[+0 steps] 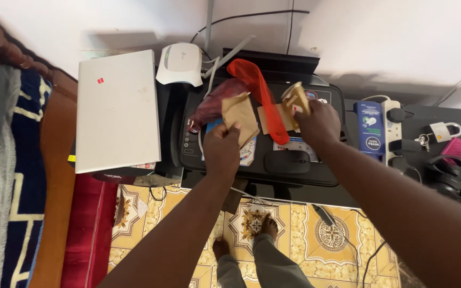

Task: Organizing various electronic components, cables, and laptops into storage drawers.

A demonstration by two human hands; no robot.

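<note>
Over on the left, a bed [6, 176] with a blue and grey blanket takes up the whole edge, and a closed silver laptop [117, 109] lies next to it. Middle of the shot is a black printer [265, 168], sitting on a dark desk [449, 205], and both hands are working over its top. Lying across the printer lid are a red mesh bag [260, 96] and a dark purple bag [214, 101], with a black mouse [287, 161] near the front edge. Behind it there's a white router [181, 64]. Off to the right you get a power strip [393, 133], a blue box [370, 128], headphones [449, 178] and a padlock [444, 132].

Left hand [221, 149] has its fingers closed around a brown paper piece [241, 114], held just above the printer. Right hand [320, 124] is pinching a second, crumpled paper scrap [296, 97] right beside the red bag
</note>
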